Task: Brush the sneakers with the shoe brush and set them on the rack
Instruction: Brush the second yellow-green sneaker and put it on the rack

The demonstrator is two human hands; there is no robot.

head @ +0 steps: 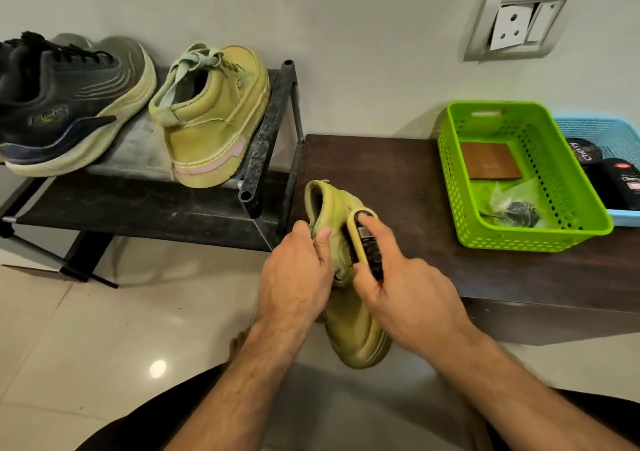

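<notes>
Brushing was in hand: left hand [298, 270] gripped the olive sneaker [346, 277] near the bench's left end, right hand [398, 288] clasped the shoe brush [363, 239], racking apparently next.

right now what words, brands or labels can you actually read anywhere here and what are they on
"Cherry" on the round black tin in the blue basket, seen rotated.
Logo on the side of the dark sneaker on the rack: raised letters, too blurred to read.
Red and white label on the black bottle beside the tin: too small to read.
Label on the back of the shoe brush held by the right hand: unreadable.
</notes>
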